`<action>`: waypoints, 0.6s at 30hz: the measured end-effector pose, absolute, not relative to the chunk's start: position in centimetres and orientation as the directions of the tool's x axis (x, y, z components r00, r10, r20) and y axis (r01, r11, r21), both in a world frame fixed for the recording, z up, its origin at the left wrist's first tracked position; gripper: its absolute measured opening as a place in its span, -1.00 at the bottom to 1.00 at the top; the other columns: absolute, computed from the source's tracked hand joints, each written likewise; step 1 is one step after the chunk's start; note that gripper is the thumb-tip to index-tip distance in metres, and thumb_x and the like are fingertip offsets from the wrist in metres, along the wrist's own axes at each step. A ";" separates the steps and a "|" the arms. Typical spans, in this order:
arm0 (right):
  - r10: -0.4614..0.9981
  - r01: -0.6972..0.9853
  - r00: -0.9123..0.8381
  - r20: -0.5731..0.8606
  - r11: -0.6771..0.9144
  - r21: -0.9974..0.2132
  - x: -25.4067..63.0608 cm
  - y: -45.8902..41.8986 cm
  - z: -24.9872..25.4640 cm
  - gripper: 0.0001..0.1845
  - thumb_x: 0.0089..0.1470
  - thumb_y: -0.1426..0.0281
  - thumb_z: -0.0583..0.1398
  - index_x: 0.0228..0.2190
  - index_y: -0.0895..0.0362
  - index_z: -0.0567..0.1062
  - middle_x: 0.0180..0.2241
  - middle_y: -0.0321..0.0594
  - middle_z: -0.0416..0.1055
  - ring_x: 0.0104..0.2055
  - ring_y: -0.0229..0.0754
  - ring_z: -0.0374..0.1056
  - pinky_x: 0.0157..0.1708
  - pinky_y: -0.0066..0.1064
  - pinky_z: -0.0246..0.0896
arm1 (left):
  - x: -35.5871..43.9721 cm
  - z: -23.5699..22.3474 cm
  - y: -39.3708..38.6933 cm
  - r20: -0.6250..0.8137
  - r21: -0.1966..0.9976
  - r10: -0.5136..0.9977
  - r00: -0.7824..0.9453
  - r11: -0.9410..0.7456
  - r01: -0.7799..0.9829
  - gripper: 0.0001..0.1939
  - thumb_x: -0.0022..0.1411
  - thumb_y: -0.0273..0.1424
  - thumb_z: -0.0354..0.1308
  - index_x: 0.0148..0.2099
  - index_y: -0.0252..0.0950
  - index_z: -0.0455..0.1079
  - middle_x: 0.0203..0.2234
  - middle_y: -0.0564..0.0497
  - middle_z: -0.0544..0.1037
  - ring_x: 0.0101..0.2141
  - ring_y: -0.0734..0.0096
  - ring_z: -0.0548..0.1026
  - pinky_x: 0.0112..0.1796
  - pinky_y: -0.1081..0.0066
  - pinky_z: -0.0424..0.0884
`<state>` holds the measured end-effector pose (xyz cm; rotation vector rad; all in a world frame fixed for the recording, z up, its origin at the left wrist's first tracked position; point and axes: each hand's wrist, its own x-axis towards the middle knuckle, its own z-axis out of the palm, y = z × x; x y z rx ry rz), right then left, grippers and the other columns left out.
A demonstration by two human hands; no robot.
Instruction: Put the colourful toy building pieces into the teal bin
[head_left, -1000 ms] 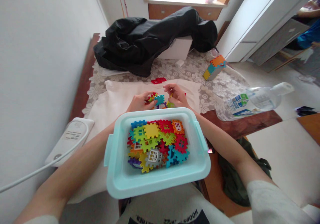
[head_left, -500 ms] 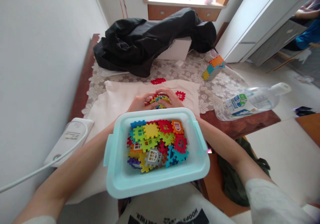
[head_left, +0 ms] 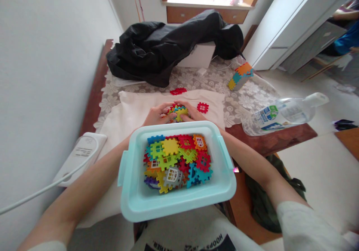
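Note:
Both hands meet just beyond the far rim of a light blue plastic tub that sits on my lap. My left hand and my right hand are closed round a small cluster of interlocked coloured tiles, pressing it from both sides over a white cloth. The tub holds several loose waffle tiles in yellow, green, red, blue and orange, some with window shapes. A single red tile lies on the cloth right of my right hand, and another red tile lies farther back.
A black jacket drapes over a white box at the table's back. A built cube of tiles stands at the right; a plastic bottle lies on the table's right edge. A white device with a cable sits left. A dark bag lies on the floor.
My hands came together from slightly apart and now clasp the tile cluster between them. The right hand moved left, uncovering the red tile on the cloth.

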<state>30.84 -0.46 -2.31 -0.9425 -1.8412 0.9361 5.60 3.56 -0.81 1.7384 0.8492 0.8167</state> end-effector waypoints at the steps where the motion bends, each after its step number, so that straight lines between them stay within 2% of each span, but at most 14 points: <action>1: 0.876 0.237 -0.348 0.334 0.427 -0.873 30.8 -0.3 -2.4 -0.32 0.44 0.11 0.32 0.49 -0.12 0.50 0.48 -0.12 0.55 0.55 0.14 0.43 0.65 0.12 0.28 | 5.6 -0.8 3.7 0.126 0.955 0.844 0.522 -0.246 0.166 -0.28 0.39 0.05 0.52 0.35 -0.31 0.51 -0.21 -0.10 0.88 -0.37 0.25 0.74 -0.35 0.36 0.62; 4: 0.889 0.227 -0.323 0.325 0.406 -0.885 30.7 0.3 -2.5 -0.38 0.40 0.14 0.34 0.41 -0.07 0.60 0.41 -0.10 0.62 0.46 0.15 0.52 0.58 0.11 0.37 | 5.6 -1.0 4.2 0.097 0.968 0.878 0.469 -0.193 0.161 -0.32 0.30 0.02 0.59 0.22 -0.20 0.39 -0.40 0.06 0.80 -0.47 0.27 0.67 -0.45 0.42 0.50; 9: 0.904 0.106 -0.271 0.332 0.371 -0.923 30.7 0.8 -2.6 -0.39 0.24 0.16 0.45 0.27 0.02 0.66 0.33 -0.03 0.67 0.40 0.17 0.57 0.47 0.06 0.49 | 5.9 -1.1 4.6 0.127 0.981 0.896 0.426 -0.178 0.082 -0.20 0.09 0.10 0.72 0.07 -0.11 0.30 -0.29 0.04 0.82 -0.34 0.21 0.76 -0.34 0.39 0.59; 11: 0.915 0.028 -0.263 0.307 0.326 -0.945 30.9 1.0 -2.5 -0.37 0.19 0.14 0.50 0.24 0.00 0.64 0.29 -0.05 0.68 0.37 0.17 0.59 0.42 0.02 0.53 | 5.8 -1.1 4.6 0.164 0.974 0.884 0.437 -0.216 0.072 -0.21 0.15 0.19 0.66 0.10 -0.13 0.35 -0.19 -0.05 0.83 -0.23 0.16 0.79 -0.28 0.36 0.63; 14: 0.934 -0.126 -0.212 0.286 0.264 -0.956 31.6 1.0 -1.8 -0.31 0.18 0.02 0.53 0.25 -0.06 0.57 0.22 -0.12 0.68 0.23 0.11 0.63 0.30 -0.03 0.60 | 5.5 -0.8 4.5 0.222 0.935 0.861 0.458 -0.321 0.150 -0.29 0.36 0.28 0.45 0.18 -0.18 0.47 0.01 -0.20 0.82 -0.10 0.10 0.79 -0.21 0.30 0.66; 16: 0.946 -0.199 -0.172 0.274 0.240 -0.950 32.4 0.7 -0.7 -0.23 0.16 -0.10 0.53 0.27 -0.11 0.52 0.18 -0.15 0.66 0.14 0.08 0.64 0.21 -0.04 0.64 | 5.3 -0.5 4.4 0.215 0.892 0.830 0.514 -0.381 0.242 -0.34 0.46 0.24 0.34 0.24 -0.21 0.55 0.11 -0.26 0.79 -0.03 0.02 0.79 -0.12 0.22 0.71; 18: 0.943 -0.235 -0.202 0.263 0.214 -0.948 33.4 0.1 1.0 -0.13 0.08 -0.21 0.56 0.25 -0.12 0.51 0.13 -0.16 0.64 0.05 0.07 0.64 0.11 -0.03 0.67 | 5.2 -0.2 4.3 0.193 0.817 0.778 0.598 -0.465 0.341 -0.34 0.44 0.16 0.36 0.29 -0.23 0.61 0.21 -0.30 0.77 0.11 -0.14 0.77 0.08 0.03 0.72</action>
